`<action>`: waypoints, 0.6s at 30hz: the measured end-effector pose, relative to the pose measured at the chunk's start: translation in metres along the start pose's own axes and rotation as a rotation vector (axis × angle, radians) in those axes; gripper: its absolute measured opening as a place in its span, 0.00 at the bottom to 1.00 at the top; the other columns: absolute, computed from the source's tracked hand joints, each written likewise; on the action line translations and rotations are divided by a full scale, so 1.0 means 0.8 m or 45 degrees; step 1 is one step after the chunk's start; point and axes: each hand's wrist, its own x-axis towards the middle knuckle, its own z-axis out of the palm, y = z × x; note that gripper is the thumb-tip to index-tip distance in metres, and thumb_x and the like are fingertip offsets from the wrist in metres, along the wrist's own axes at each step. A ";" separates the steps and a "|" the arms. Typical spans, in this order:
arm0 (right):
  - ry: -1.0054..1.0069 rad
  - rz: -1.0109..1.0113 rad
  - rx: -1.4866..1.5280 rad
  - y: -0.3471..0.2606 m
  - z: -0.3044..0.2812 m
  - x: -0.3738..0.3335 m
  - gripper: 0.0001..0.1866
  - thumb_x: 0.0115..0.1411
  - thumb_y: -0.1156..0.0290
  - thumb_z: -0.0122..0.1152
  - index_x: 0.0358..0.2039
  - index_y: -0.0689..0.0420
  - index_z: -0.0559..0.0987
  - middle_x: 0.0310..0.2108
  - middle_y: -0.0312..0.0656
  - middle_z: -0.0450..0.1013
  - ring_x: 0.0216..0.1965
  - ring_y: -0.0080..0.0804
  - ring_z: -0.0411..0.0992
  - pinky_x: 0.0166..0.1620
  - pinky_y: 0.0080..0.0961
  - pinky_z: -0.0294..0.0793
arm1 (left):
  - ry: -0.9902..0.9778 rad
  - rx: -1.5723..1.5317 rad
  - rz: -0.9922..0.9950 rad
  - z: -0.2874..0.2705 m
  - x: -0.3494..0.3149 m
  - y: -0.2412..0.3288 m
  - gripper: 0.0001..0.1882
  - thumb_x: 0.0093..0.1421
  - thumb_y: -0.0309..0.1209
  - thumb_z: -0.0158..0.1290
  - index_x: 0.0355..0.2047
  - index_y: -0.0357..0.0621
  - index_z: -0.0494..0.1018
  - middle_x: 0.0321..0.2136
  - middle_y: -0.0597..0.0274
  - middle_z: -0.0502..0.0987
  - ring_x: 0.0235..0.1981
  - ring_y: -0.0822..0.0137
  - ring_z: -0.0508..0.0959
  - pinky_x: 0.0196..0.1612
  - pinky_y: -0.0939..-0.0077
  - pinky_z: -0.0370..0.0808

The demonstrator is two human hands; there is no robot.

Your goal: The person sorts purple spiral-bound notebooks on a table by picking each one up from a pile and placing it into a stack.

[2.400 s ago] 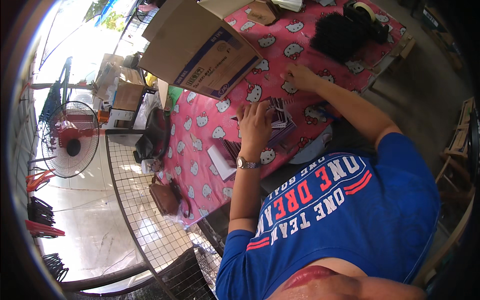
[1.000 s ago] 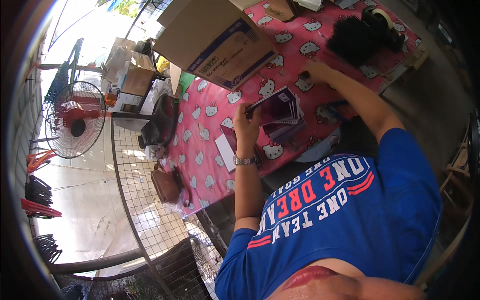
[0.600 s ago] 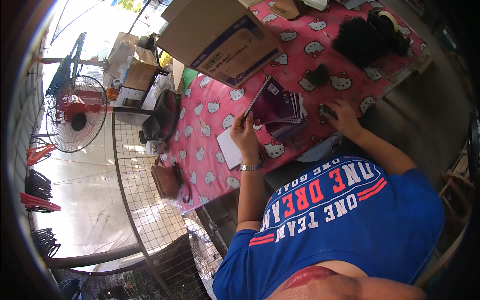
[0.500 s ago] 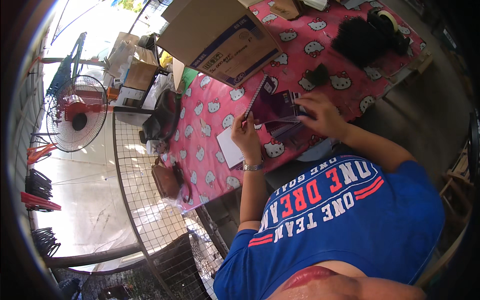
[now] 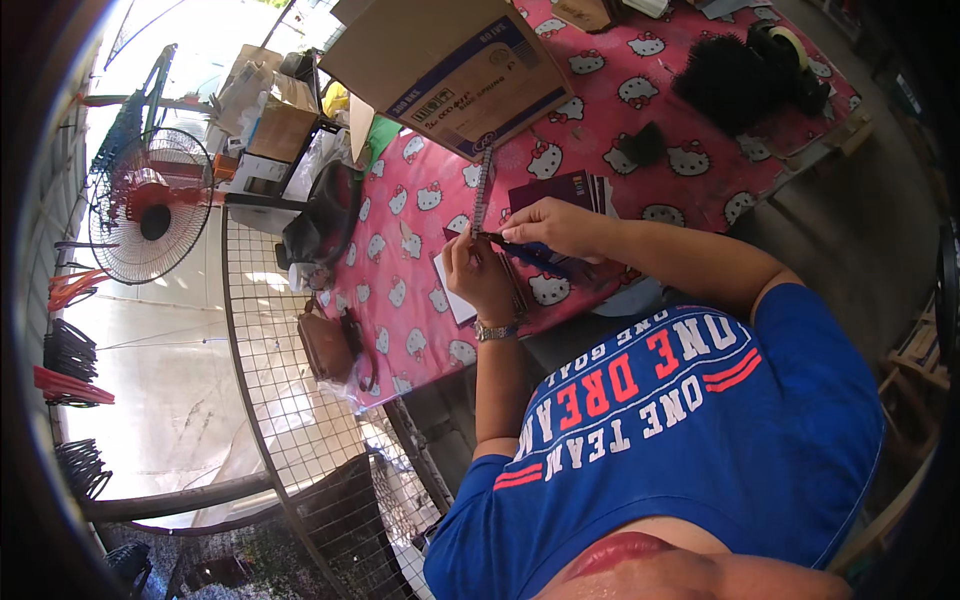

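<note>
My left hand (image 5: 479, 278) is closed around the lower end of a spiral-bound notebook (image 5: 483, 190), which stands nearly edge-on with its coil showing. Close against it, my right hand (image 5: 556, 228) is closed in a pinch at the coil's near end; a dark, narrow thing shows at its fingertips, too small to name. Below the right hand is a dark blue, long item (image 5: 540, 261), partly hidden. Dark purple notebooks (image 5: 552, 191) lie just beyond the right hand. White pages (image 5: 452, 292) stick out beside my left hand.
A large cardboard box (image 5: 455, 85) stands on the pink patterned tablecloth (image 5: 415, 335). Black bristly coils (image 5: 722, 85) and a tape roll (image 5: 790, 46) lie at the far right, a small dark clump (image 5: 643, 146) nearer. A brown bag (image 5: 327, 345) sits at the left edge; a fan (image 5: 150, 205) stands beyond.
My right hand has moved left from the purple covers to the coil's near end and closed there. The held notebook has turned from showing its purple cover to edge-on.
</note>
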 end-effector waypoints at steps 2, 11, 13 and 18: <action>0.108 -0.244 -0.430 -0.011 0.011 -0.017 0.15 0.61 0.64 0.59 0.45 0.59 0.79 0.39 0.46 0.74 0.42 0.38 0.73 0.47 0.31 0.70 | 0.123 0.070 0.038 -0.015 -0.006 -0.019 0.07 0.58 0.20 0.55 0.37 0.35 0.76 0.30 0.58 0.77 0.28 0.70 0.78 0.28 0.76 0.76; 1.049 -0.335 -1.182 0.071 -0.166 -0.138 0.21 0.55 0.65 0.64 0.49 0.57 0.76 0.45 0.48 0.71 0.49 0.47 0.69 0.53 0.37 0.68 | 0.244 -0.237 -0.928 -0.114 -0.077 -0.106 0.10 0.60 0.24 0.56 0.42 0.32 0.74 0.28 0.62 0.77 0.23 0.74 0.75 0.21 0.84 0.69; 1.004 -0.026 -1.875 0.111 -0.180 -0.162 0.22 0.55 0.65 0.63 0.51 0.55 0.73 0.48 0.49 0.70 0.52 0.50 0.67 0.55 0.43 0.66 | 0.230 -0.031 -0.772 -0.113 -0.087 -0.114 0.11 0.59 0.26 0.57 0.41 0.32 0.75 0.28 0.61 0.77 0.24 0.74 0.74 0.23 0.81 0.69; 1.311 -0.407 -2.117 0.141 -0.267 -0.156 0.22 0.55 0.64 0.62 0.49 0.56 0.73 0.46 0.48 0.70 0.51 0.48 0.67 0.54 0.45 0.66 | -0.111 0.443 -0.718 -0.104 -0.071 -0.072 0.14 0.54 0.30 0.61 0.39 0.37 0.78 0.31 0.55 0.79 0.26 0.66 0.75 0.34 0.71 0.73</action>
